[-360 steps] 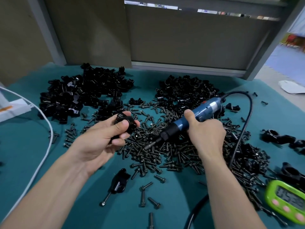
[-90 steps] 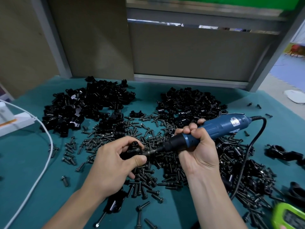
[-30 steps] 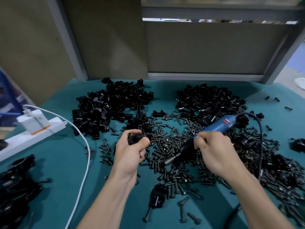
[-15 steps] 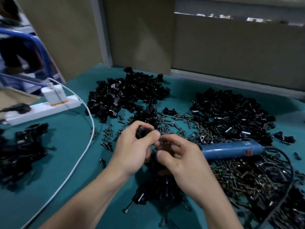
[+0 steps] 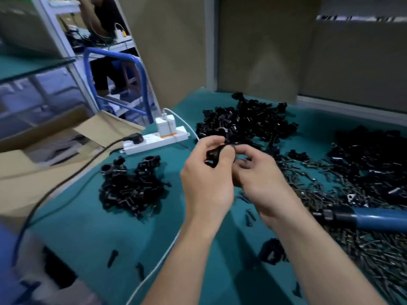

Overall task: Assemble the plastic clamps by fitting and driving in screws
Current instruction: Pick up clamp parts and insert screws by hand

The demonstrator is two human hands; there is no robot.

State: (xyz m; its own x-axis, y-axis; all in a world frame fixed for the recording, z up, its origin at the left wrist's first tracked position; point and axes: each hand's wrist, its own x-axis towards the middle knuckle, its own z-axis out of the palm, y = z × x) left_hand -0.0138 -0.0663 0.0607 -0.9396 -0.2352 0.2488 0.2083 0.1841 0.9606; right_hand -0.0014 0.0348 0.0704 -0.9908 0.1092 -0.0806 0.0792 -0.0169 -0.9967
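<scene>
Head cam: looking down on a teal bench mat (image 5: 88, 238) backed by beige panels, w/ a power strip (image 5: 154, 139) and cardboard box (image 5: 66, 150) at the left edge. Swung well left vs 1 s ago, so now taking in a small heap of finished clamps (image 5: 132, 188) on the mat's left side, barely in shot before.

Gripping the clamp (image 5: 217, 154) in the left hand (image 5: 204, 183), thumb and fingers curled round it, held up off the mat just in front of the rear pile of clamp parts (image 5: 246, 122). No longer holding the blue screwdriver (image 5: 374, 219) in the right hand (image 5: 264, 183): let go approx 0.5 s ago, now lying far right on the spread of loose screws (image 5: 330, 194), well apart from both hands. Right fingertips curled up against the clamp's right end; can't tell thru the motion blur whether pinching it or only touching.

Prob. means the driving on this piece is over: looks like a hand check or final seating, w/ the turn toward the finished heap hinting at a drop-off there. Would then need fresh parts, a screw and the driver picked up again
</scene>
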